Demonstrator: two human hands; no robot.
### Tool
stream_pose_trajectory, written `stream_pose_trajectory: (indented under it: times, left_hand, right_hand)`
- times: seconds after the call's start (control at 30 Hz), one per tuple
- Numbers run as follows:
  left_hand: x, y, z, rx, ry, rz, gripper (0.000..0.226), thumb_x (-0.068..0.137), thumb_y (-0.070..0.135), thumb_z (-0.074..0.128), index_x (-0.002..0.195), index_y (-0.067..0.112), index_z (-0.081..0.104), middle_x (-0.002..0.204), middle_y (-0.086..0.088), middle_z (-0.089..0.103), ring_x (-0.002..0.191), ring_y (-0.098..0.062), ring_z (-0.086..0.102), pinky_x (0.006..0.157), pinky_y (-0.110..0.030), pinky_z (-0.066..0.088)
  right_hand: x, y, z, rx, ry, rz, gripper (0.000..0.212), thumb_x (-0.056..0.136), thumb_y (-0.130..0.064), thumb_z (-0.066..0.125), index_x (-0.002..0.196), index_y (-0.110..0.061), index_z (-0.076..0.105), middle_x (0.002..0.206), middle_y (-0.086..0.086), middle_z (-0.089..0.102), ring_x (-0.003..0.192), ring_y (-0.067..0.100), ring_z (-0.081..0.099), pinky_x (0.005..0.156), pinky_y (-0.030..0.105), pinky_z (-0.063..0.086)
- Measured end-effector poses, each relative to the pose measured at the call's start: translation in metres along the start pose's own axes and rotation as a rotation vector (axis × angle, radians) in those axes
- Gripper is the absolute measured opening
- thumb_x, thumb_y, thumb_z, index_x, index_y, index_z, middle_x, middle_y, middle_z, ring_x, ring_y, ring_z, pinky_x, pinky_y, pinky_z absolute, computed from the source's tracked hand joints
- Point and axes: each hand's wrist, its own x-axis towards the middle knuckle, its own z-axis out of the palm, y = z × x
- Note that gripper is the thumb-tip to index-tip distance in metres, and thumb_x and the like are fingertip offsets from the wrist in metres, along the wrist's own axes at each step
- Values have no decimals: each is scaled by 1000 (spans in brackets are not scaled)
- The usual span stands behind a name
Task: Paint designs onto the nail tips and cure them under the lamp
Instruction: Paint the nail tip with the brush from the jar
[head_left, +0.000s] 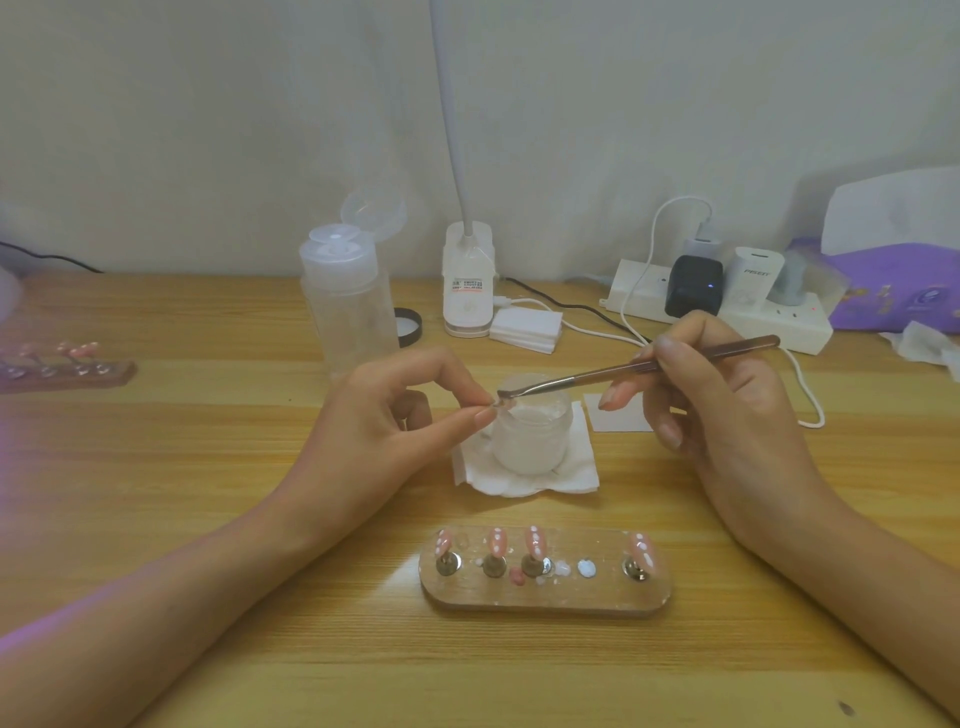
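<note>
My left hand (400, 415) pinches a small clear nail tip (496, 404) between thumb and forefinger, just over the rim of a frosted glass jar (530, 436). My right hand (711, 395) grips a thin metal tool (649, 366) like a pen, and its flat end touches the pinched tip. In front of me lies a clear oval holder (545, 587) with several pink nail tips dotted white standing on metal studs. A purple curing lamp (898, 280) sits at the far right.
The jar stands on a folded tissue (566, 478). Behind it are a clear pump bottle (348, 306), a white desk lamp base (467, 280), a stack of wipes (527, 330) and a power strip (727, 306) with cables. A second nail holder (62, 364) lies far left.
</note>
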Motion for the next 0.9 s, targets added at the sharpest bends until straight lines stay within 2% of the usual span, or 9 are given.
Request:
stream_pose_trajectory:
  times: [0.1, 0.2, 0.37, 0.5, 0.57, 0.7, 0.8, 0.9]
  left_hand:
    - [0, 0, 2, 26, -1, 7, 9, 86, 14, 74, 80, 14, 68, 53, 29, 53, 41, 1, 33, 46, -6, 26]
    - [0, 1, 3, 20, 3, 5, 9, 85, 17, 73, 79, 13, 67, 51, 30, 51, 41, 0, 32, 46, -6, 25]
    - [0, 3, 2, -9, 11, -11, 12, 82, 27, 72, 78, 16, 68, 58, 26, 57, 42, -1, 33, 46, -8, 27]
    - [0, 3, 1, -24, 6, -20, 12, 81, 27, 73, 77, 17, 69, 63, 23, 61, 43, -1, 34, 46, -8, 27]
    - [0, 4, 1, -22, 5, -14, 12, 81, 27, 72, 77, 17, 68, 60, 25, 59, 42, 0, 34, 46, -7, 26]
    - [0, 5, 2, -18, 1, -4, 11, 82, 24, 72, 77, 15, 67, 55, 29, 55, 41, 1, 33, 46, -5, 26]
    - [0, 5, 2, -31, 4, -11, 12, 81, 27, 72, 77, 16, 68, 57, 27, 57, 42, 0, 34, 46, -6, 26]
    - [0, 6, 2, -35, 3, -12, 11, 81, 27, 72, 76, 18, 67, 56, 28, 56, 41, 1, 34, 46, -4, 25]
  right_hand:
    - [1, 2, -1, -48, 38, 25, 22, 96, -31, 55, 81, -16, 52, 74, 12, 73, 45, 11, 37, 44, 18, 30]
    - [2, 4, -3, -36, 73, 24, 22, 102, -21, 51, 80, -17, 52, 73, 11, 73, 46, 11, 36, 43, 18, 30]
    - [0, 1, -1, -10, 14, -3, 22, 97, -30, 56, 78, -21, 53, 74, 12, 73, 45, 12, 36, 46, 25, 27]
    - [1, 3, -2, -60, 75, 33, 19, 100, -20, 50, 83, -12, 50, 72, 11, 72, 46, 11, 36, 45, 23, 28]
    - [0, 2, -3, -25, 83, 11, 20, 102, -19, 49, 82, -14, 49, 71, 11, 72, 46, 11, 36, 45, 23, 27]
    - [-1, 1, -1, -32, 22, -32, 22, 98, -27, 54, 80, -16, 50, 72, 12, 73, 45, 12, 36, 45, 25, 27]
    - [-1, 3, -2, -60, 46, -16, 21, 100, -19, 50, 80, -14, 50, 70, 12, 72, 45, 12, 35, 44, 18, 31]
    - [-1, 2, -3, -35, 71, -29, 22, 102, -18, 50, 79, -16, 50, 71, 11, 72, 45, 11, 36, 43, 19, 30]
